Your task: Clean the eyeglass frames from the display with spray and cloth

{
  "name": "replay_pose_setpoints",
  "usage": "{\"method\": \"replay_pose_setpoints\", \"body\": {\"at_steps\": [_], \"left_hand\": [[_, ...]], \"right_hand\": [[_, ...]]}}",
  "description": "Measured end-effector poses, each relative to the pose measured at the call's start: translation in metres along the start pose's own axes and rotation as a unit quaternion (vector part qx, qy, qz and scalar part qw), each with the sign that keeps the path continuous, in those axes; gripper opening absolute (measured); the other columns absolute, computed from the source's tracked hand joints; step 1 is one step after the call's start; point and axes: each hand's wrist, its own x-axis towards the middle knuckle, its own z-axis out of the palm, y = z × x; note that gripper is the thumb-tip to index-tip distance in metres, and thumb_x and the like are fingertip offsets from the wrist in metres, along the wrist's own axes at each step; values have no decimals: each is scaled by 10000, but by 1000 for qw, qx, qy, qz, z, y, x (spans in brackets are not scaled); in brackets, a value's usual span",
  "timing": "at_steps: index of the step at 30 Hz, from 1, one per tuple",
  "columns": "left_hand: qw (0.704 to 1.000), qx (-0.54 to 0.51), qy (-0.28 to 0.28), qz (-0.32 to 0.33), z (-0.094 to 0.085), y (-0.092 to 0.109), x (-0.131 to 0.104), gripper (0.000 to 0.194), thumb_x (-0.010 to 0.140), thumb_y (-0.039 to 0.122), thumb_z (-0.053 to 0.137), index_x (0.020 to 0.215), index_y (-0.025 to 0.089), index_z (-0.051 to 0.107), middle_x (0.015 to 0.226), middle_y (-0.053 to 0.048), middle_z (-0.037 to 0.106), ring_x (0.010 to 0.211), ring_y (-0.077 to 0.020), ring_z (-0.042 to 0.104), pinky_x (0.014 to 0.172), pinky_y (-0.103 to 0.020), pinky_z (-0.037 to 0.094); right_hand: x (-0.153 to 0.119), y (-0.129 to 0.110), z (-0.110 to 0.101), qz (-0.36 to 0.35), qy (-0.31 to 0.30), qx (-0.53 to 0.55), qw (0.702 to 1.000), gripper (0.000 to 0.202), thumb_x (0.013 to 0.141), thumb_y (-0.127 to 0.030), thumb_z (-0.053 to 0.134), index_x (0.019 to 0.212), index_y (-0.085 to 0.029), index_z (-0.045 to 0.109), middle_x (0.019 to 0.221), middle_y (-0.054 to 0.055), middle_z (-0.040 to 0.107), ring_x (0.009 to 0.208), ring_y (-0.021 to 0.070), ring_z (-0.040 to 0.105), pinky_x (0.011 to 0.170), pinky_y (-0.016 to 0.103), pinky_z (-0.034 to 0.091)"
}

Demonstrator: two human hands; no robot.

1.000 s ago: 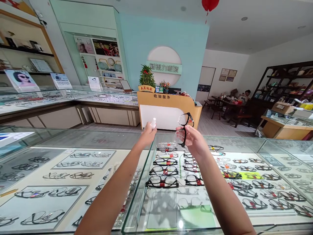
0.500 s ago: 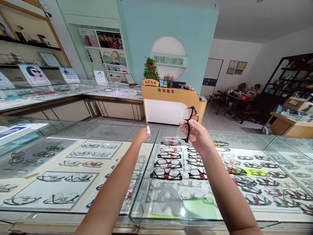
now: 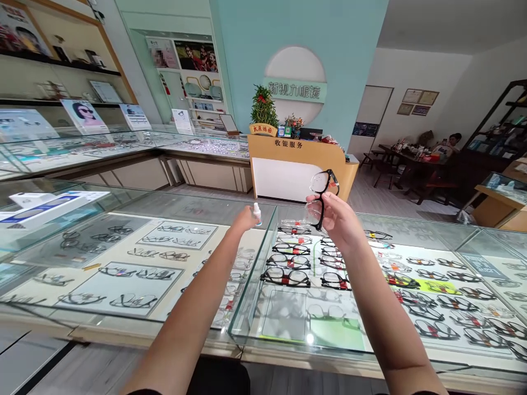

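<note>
A small white bottle (image 3: pixel 257 213) stands upright on the glass counter top, at the fingers of my left hand (image 3: pixel 244 220). Those fingers are closed around its side. Raised above the glass, my right hand (image 3: pixel 340 218) pinches a pair of black-framed glasses (image 3: pixel 321 199) by the middle of the frame. The glasses are turned on end, one lens above the other, and small drops or marks show on the upper lens. Rows of glasses (image 3: pixel 286 276) lie inside the case below.
Glass display cases (image 3: pixel 255 285) run across the front, with a white and blue box (image 3: pixel 45 211) on the left. Behind is a wooden service desk (image 3: pixel 296 164) with a plant (image 3: pixel 263 107). A person (image 3: pixel 447 147) sits at a dark table at the back right.
The view has tilted down and shifted left, showing the floor in front of the case. Both hands keep their hold on the bottle and the glasses.
</note>
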Motion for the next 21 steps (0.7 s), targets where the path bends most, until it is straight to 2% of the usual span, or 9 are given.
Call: {"method": "replay_pose_setpoints", "body": {"at_steps": [2,4,7,10,12,15,21], "left_hand": [[1000,15,19,-2,-9,-13,-16,613,907,426,756,1421,146,572,1433,-208,663,1231,-333,679,897,-362,501],[999,34,27,-10,-19,-32,-35,552,901,414,742,1386,192,602,1446,-186,666,1300,-363,646,926,-369,480],[997,66,19,-45,-32,-65,-67,393,816,377,795,1165,232,685,1323,-149,724,1271,-387,655,939,-388,480],[992,81,2,-93,-37,-92,-93,407,679,397,886,978,220,673,1147,-160,760,1169,-421,690,892,-405,493],[991,72,-10,-111,-37,-103,-105,440,642,410,904,952,228,651,1034,-140,770,1104,-407,706,855,-393,495],[993,29,-21,-115,-38,-113,-115,428,647,348,878,983,248,633,930,-81,767,1036,-337,719,809,-343,495],[981,-131,-63,-132,-52,-125,-132,459,607,256,796,1033,213,631,803,-15,710,791,-228,707,687,-293,517]], "right_hand": [[-1,0,1,2,0,-2,1000,267,813,-445,880,855,-251,701,1076,52,815,955,215,716,889,352,570],[-3,-1,2,5,1,-11,1000,269,810,-448,879,853,-255,697,1071,51,814,967,222,718,893,359,572],[-4,-2,3,3,2,-19,1000,273,809,-450,882,856,-256,696,1075,54,812,973,225,721,888,365,576],[-7,0,5,-2,-7,-20,1000,275,816,-448,882,876,-251,700,1080,61,807,982,229,726,881,363,579],[-9,1,7,-1,-14,-25,1000,272,825,-451,875,880,-250,701,1081,62,807,983,232,726,873,363,577],[-11,4,10,4,-24,-25,999,259,831,-445,871,870,-257,698,1081,54,813,974,231,724,858,362,569],[-11,8,10,11,-18,-26,999,278,797,-456,900,842,-263,705,1064,47,812,934,228,714,832,359,557]]}}
